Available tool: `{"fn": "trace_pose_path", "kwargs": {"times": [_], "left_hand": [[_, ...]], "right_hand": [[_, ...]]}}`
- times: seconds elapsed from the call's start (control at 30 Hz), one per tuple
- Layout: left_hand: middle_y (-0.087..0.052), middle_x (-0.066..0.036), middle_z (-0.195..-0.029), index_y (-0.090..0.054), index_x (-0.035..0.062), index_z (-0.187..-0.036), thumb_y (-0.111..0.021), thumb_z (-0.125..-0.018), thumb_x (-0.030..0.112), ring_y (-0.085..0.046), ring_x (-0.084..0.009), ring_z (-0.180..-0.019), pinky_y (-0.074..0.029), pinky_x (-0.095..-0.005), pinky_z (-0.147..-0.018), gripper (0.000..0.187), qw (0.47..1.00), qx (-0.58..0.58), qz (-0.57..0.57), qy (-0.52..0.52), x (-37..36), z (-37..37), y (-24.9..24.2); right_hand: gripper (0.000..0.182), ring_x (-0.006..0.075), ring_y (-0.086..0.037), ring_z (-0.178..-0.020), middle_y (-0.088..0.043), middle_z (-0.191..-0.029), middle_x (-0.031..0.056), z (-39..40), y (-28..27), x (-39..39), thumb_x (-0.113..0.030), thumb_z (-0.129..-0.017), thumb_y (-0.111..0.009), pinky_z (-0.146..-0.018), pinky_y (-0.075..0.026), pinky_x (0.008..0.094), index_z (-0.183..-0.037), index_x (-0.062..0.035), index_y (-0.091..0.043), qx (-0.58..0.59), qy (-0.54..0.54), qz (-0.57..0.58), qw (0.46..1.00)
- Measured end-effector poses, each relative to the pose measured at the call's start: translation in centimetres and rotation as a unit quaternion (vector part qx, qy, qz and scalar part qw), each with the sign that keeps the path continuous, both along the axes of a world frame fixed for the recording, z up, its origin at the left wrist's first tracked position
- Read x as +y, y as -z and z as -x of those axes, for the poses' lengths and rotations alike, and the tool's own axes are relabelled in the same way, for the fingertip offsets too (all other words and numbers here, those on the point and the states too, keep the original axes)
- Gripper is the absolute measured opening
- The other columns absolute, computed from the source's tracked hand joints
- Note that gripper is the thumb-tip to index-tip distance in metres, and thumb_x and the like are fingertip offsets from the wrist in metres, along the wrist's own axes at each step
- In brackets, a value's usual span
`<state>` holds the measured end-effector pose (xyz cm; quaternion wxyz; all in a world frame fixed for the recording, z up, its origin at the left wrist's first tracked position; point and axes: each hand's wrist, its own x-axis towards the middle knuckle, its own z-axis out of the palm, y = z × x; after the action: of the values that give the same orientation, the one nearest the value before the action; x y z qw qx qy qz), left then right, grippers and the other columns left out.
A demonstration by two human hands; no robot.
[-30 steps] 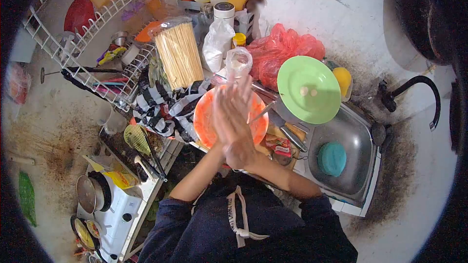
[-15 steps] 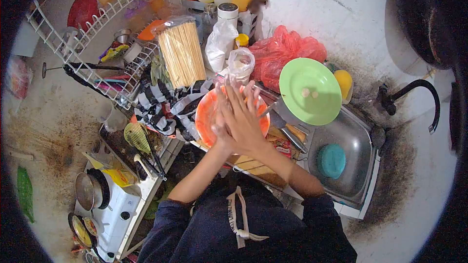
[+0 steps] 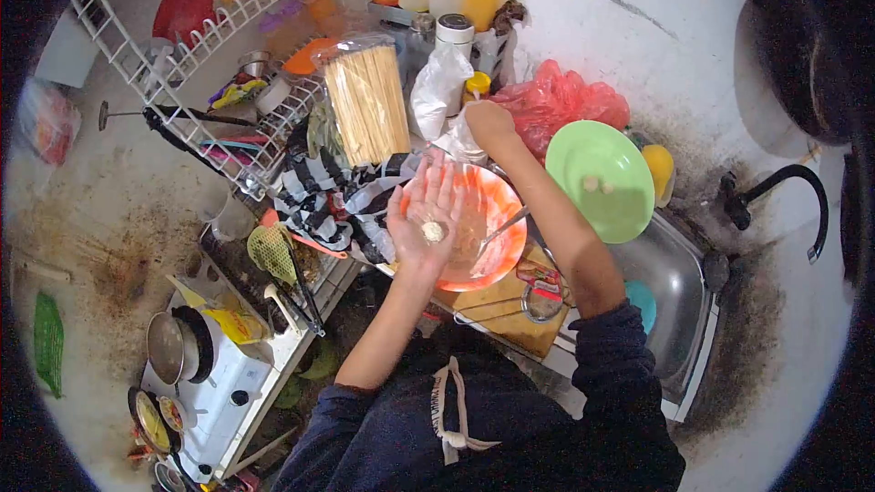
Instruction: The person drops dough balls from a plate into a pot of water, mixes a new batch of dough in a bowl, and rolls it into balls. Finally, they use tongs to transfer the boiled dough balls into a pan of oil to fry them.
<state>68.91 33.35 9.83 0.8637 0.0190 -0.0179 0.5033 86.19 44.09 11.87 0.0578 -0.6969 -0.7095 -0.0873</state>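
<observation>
My left hand [image 3: 424, 214] is turned palm up, fingers stretched out, over the left side of an orange-and-white bowl [image 3: 510, 196]. On its palm rests a small pale dough ball [image 3: 432, 231]. My right hand [image 3: 490, 125] reaches past the bowl to a small white plastic bag [image 3: 453, 144]; its fingers point away, hidden from me. A wet, pale mixture lies in the bowl, where a metal utensil handle [image 3: 504, 225] leans on the rim. Right of my right forearm, a light green plate [image 3: 602, 219] carries two small pale balls [image 3: 599, 185].
A pack of wooden skewers [image 3: 366, 105], a white powder bag [image 3: 439, 91] and a red plastic bag [image 3: 565, 105] stand behind the bowl. A sink [image 3: 679, 292] with a black tap [image 3: 738, 205] is at right, a stove [image 3: 219, 401] at lower left. A wooden board [image 3: 510, 314] lies in front.
My hands, pressed together over the bowl before, have come apart. My left palm now faces up with the dough ball showing; my right hand has moved away to the small white bag.
</observation>
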Motion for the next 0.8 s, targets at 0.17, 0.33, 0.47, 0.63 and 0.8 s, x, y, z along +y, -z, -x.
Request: {"fn": "trace_pose_path", "kwargs": {"times": [0.17, 0.33, 0.47, 0.63, 0.8], "left_hand": [[-0.031, -0.004, -0.139, -0.03, 0.01, -0.132, -0.032, -0.087, 0.032, -0.028, -0.0183, -0.128, -0.027, -0.0389, -0.102, 0.05, 1.0, -0.01, 0.024, 0.003, -0.2, 0.3, -0.3], [-0.033, -0.004, -0.137, -0.03, 0.0092, -0.132, -0.032, -0.087, 0.032, -0.03, -0.0183, -0.128, -0.027, -0.0381, -0.102, 0.05, 0.999, 0.005, 0.033, -0.003, 0.1, 0.2, 0.0], [-0.034, -0.005, -0.136, -0.032, 0.0077, -0.13, -0.033, -0.087, 0.031, -0.032, -0.0203, -0.126, -0.028, -0.0378, -0.102, 0.049, 0.998, 0.045, 0.034, 0.002, 0.2, -0.3, 0.1], [-0.039, -0.009, -0.133, -0.034, 0.0056, -0.128, -0.033, -0.088, 0.031, -0.036, -0.0222, -0.123, -0.031, -0.0367, -0.1, 0.047, 0.995, 0.043, 0.084, 0.013, 0.7, -1.7, 0.0], [-0.045, -0.01, -0.126, -0.037, 0.0034, -0.126, -0.035, -0.088, 0.032, -0.042, -0.0211, -0.116, -0.034, -0.0344, -0.097, 0.047, 0.996, 0.019, 0.086, 0.024, 1.6, -2.9, 0.4]], "right_hand": [[0.018, 0.0327, -0.062, -0.078, -0.063, -0.084, 0.0182, -0.3, 2.6, 1.4, -0.008, -0.076, -0.048, -0.067, -0.051, 0.0422, -0.085, -0.0002, -0.062, 0.003, 0.046, 0.007, 0.999], [0.018, 0.0335, -0.062, -0.077, -0.062, -0.085, 0.0194, -0.3, 2.1, 1.3, -0.008, -0.076, -0.049, -0.066, -0.051, 0.0424, -0.084, -0.0002, -0.062, -0.002, 0.033, -0.011, 0.999], [0.014, 0.0338, -0.062, -0.074, -0.062, -0.079, 0.0198, -0.7, -1.6, 0.0, -0.007, -0.074, -0.051, -0.066, -0.051, 0.0425, -0.077, -0.0004, -0.063, 0.031, 0.064, -0.073, 0.995], [0.029, 0.0196, -0.062, -0.063, -0.065, -0.076, 0.0155, -3.9, -6.4, -1.3, -0.014, -0.066, -0.065, -0.062, -0.051, 0.0286, -0.088, 0.004, -0.065, 0.234, -0.103, 0.099, 0.962], [0.022, 0.0119, -0.06, -0.069, -0.063, -0.082, 0.0067, -1.8, -6.9, -5.3, -0.007, -0.072, -0.064, -0.063, -0.049, 0.0234, -0.091, 0.0044, -0.063, 0.457, -0.116, 0.262, 0.842]]}}
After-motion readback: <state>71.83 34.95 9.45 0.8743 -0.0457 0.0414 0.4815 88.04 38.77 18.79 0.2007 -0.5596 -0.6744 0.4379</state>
